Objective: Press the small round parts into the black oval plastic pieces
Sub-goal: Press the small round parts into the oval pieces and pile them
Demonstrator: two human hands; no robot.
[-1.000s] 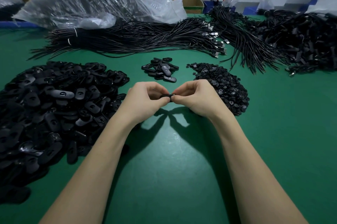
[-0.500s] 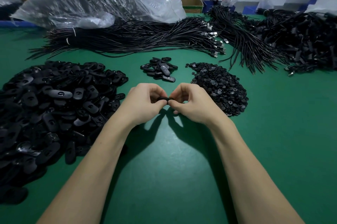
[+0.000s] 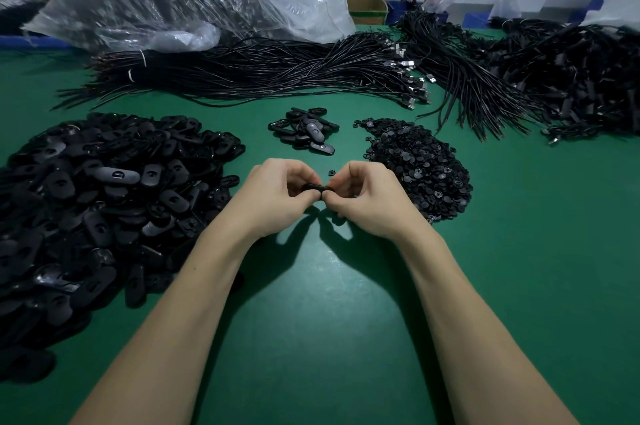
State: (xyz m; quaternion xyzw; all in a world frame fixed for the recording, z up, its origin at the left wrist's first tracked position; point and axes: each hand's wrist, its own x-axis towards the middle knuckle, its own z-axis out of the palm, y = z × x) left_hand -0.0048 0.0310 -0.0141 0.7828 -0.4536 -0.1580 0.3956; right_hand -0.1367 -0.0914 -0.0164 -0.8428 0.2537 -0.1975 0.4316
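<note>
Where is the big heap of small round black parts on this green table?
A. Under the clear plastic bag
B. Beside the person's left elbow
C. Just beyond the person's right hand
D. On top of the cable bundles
C: the heap of small round parts lies on the green table just beyond the right hand.
</note>
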